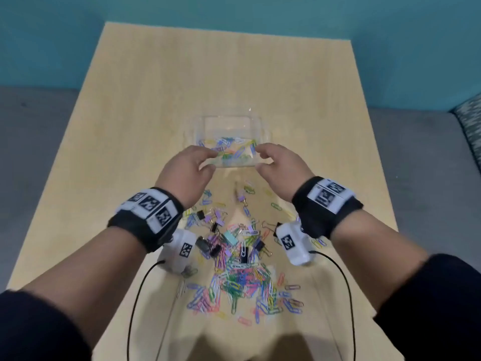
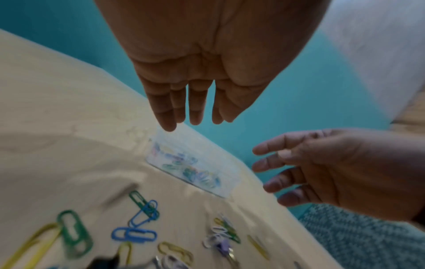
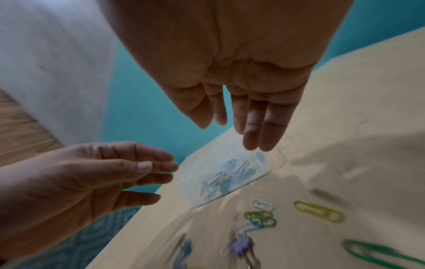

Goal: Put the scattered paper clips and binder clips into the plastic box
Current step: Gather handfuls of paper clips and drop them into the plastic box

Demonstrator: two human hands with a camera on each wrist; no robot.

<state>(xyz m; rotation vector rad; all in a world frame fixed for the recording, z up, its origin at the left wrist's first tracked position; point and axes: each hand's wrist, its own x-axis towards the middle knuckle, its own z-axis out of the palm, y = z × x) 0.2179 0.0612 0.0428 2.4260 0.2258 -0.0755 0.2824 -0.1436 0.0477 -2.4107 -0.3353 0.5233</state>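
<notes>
A clear plastic box (image 1: 226,123) stands mid-table with coloured paper clips lying in its near half; it also shows in the wrist views, box (image 2: 230,185), box (image 3: 190,183). My left hand (image 1: 208,158) hovers at its near-left corner and my right hand (image 1: 261,158) at its near-right corner. Both palms face down with relaxed fingers and hold nothing, as the left hand (image 2: 190,109) and right hand (image 3: 241,123) show. A heap of paper clips (image 1: 239,277) lies nearer me. Among them are a mint binder clip (image 1: 230,237), a purple binder clip (image 1: 242,198) and a black binder clip (image 1: 244,254).
The light wooden table (image 1: 156,100) is bare beyond and beside the box. Cables hang from my wrists over the near table edge. A grey sofa surrounds the table, with a patterned cushion (image 1: 468,121) at the right and a teal wall behind.
</notes>
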